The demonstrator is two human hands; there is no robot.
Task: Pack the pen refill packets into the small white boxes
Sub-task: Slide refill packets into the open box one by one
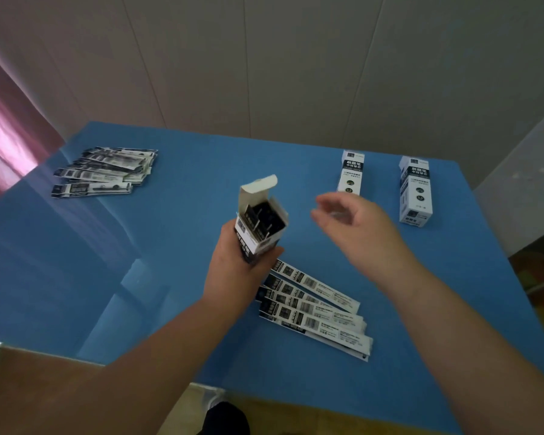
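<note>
View from a head cam, looking down at a blue surface (170,246) set against pale wall panels.

Left hand (236,271) grips a small white cardboard box w/ black print (259,229), held upright above the middle of the surface, fingers wrapped round its lower half. The box's top flap is open and tilted back; dark ends of pen refill packets show inside the opening.

Right hand (355,224) hovers in the air just right of the box, not touching it. It is blurred; fingers look loosely curled and appear to hold nothing.

Just below and right of the left hand, a fanned pile of long flat white-and-black refill packets w/ barcodes (314,304) lies on the surface, partly overlapping, its upper-left end hidden behind the left hand.

At the far left, a second, larger heap of the same packets (107,169) lies well apart from the hands.

At the far right, two more white boxes stand upright w/ tops closed: one (350,172) behind the right hand, another (415,191) further right, near it but apart.

Pink curtain (10,133) at the left edge.
</note>
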